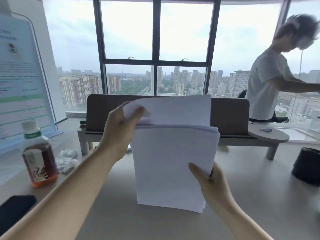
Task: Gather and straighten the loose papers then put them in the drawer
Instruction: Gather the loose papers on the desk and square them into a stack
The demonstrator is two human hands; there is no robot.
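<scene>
The stack of papers [173,163] stands upright at the middle of the desk [251,196], a bottle [39,156] to its left, a phone [14,210] near-left, a container [306,165] to its right, a desk divider [228,115] behind it

A dark-framed window [156,45] fills the far wall, showing hazy daylight over high-rises. A pale desk [251,196] carries a brown divider panel [228,115] along its far edge.
</scene>
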